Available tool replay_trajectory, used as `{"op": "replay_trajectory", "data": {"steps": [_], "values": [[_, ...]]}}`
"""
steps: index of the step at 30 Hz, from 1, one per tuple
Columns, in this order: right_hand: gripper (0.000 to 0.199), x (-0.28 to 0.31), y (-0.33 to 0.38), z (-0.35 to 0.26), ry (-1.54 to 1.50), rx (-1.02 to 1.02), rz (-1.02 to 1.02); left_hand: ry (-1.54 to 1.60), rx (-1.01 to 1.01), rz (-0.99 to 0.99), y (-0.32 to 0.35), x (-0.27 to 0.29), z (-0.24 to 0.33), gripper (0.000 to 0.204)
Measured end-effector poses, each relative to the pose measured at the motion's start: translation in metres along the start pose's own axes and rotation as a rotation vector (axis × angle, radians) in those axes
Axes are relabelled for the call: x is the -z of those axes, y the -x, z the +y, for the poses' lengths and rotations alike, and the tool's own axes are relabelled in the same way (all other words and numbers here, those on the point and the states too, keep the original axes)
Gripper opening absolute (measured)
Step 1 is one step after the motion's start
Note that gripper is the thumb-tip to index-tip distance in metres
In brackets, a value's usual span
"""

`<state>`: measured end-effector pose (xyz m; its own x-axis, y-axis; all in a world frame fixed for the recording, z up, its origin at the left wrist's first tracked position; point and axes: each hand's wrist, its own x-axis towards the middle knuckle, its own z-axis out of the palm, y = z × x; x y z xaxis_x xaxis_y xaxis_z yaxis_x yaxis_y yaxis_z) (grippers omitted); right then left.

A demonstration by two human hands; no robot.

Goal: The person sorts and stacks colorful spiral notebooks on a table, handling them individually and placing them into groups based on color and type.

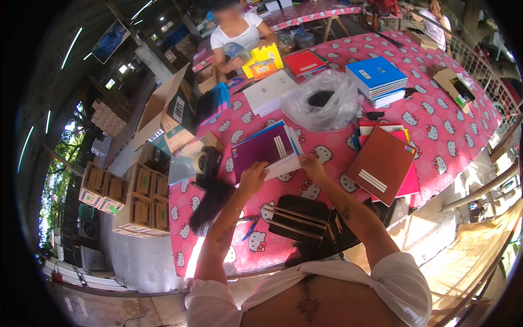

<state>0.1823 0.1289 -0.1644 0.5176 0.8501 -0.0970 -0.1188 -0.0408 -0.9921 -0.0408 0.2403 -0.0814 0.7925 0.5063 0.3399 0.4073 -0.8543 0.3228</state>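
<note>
Landmark: clear plastic bag [321, 120].
Purple notebook [256, 150]: nearer the person and left of the bag, over a blue-edged notebook [273, 129], edges staggered.
Left hand [253, 179]: pinching the pile's near edge, seemingly to steady it.
Right hand [312, 165]: bent fingers at the pages' right corner, probably to check slippage; whether they pinch, cannot tell.
Brown notebook [384, 161]: nearer and right of the bag, askew atop others.
Blue notebooks [376, 72]: beyond and right of the bag, stacked flat, presumably for compactness.
</note>
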Motion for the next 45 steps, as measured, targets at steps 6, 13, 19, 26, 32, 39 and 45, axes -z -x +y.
{"op": "replay_trajectory", "data": {"steps": [6, 13, 19, 26, 32, 39, 45], "values": [[0.028, -0.02, 0.005, -0.013, -0.117, 0.007, -0.01, -0.309, 0.184, 0.186, -0.041, 0.062, -0.012, 0.021], [0.023, -0.004, -0.017, -0.024, -0.071, -0.051, 0.026, -0.178, 0.07, 0.266, -0.107, 0.183, 0.014, 0.029], [0.017, 0.017, 0.025, -0.069, 0.424, 0.504, -0.083, -0.216, 0.054, 0.222, -0.113, 0.241, 0.048, 0.023], [0.011, 0.045, 0.049, -0.183, 0.083, 0.738, -0.154, -0.218, -0.015, 0.02, -0.128, 0.231, 0.058, 0.026], [0.013, 0.095, 0.061, -0.209, -0.23, 0.546, 0.0, 0.16, 0.054, -0.251, -0.162, 0.135, -0.054, 0.029], [0.014, 0.129, 0.069, -0.149, -0.405, 0.246, 0.057, -0.379, 0.096, -0.089, -0.117, -0.017, -0.11, 0.064], [0.011, 0.186, 0.081, -0.154, -0.478, 0.256, 0.286, -0.072, -0.017, 0.114, -0.036, -0.03, -0.02, 0.052]]}}
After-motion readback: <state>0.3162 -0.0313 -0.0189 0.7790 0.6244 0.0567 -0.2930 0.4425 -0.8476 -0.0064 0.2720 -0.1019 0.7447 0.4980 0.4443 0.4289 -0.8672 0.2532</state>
